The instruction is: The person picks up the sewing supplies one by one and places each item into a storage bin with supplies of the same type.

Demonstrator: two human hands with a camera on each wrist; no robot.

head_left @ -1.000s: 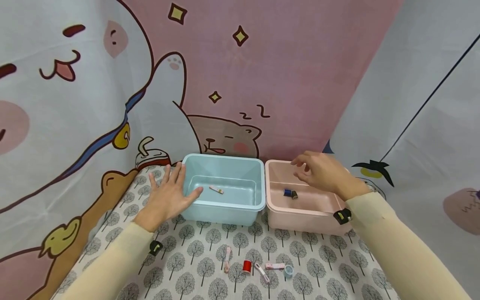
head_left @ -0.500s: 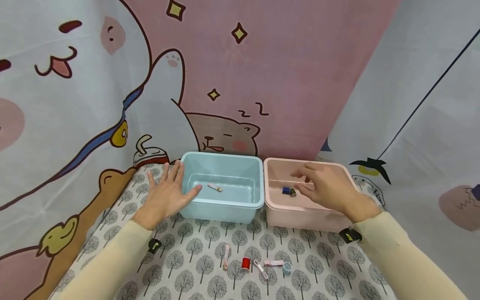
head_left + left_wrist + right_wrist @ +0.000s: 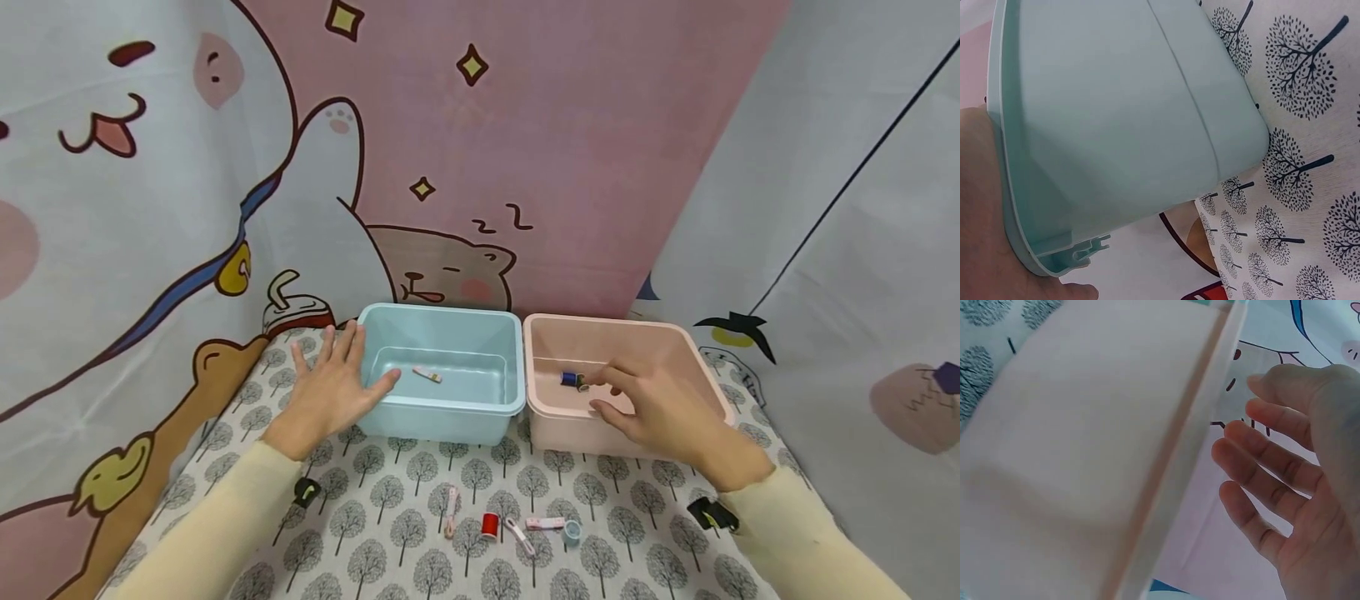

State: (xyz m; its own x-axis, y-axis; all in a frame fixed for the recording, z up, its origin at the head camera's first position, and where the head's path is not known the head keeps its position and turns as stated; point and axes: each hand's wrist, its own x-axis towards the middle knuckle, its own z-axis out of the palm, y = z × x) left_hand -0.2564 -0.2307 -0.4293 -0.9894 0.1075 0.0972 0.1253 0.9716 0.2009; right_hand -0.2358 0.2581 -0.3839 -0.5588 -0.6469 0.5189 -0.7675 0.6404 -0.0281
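My left hand, fingers spread, touches the left side of a light blue bin. Inside that bin lies a small folded, pale strip that looks like a tape measure. Over the front of a pink bin hovers my right hand. Its fingers are loosely bent and the right wrist view shows nothing between them. Close to its fingertips, on the pink bin's floor, are a blue thread spool and a dark olive thread spool, the latter partly hidden by a finger.
On the tree-print cloth in front of the bins lie a red thread spool, a light blue spool and folded pink-white strips. The bins stand side by side against a printed curtain.
My right hand has moved down and toward me over the pink bin, without taking anything. The left hand stays at the blue bin. The head view has shifted slightly.
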